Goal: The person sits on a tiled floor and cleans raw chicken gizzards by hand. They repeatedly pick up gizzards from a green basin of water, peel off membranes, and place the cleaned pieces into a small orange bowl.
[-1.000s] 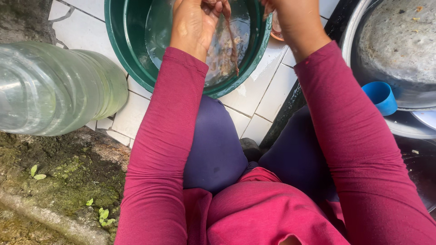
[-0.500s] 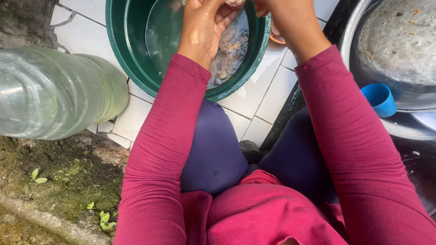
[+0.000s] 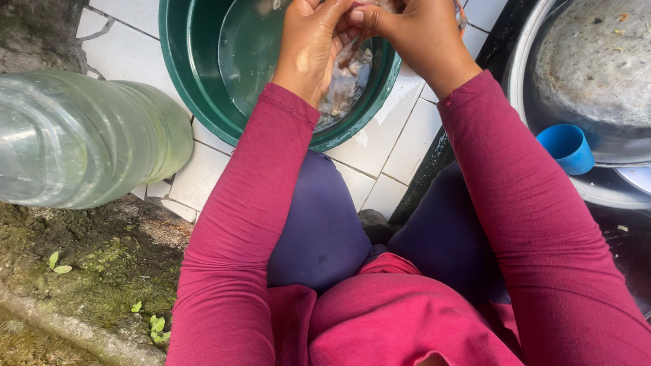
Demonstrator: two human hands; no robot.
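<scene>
Over the green basin on the tiled floor, both hands meeting, fingertips pinched together on pale wet scraps. Left hand and right hand clenched, touching. Beside the basin, a clear water jug; well apart, a blue cup.

No packages, labels, signs or screens are showing here.

I am scanning the whole head view and finding no printed wrapper, sticker, notice or display anywhere; I am seeing nothing that carries a label or any print.
</scene>
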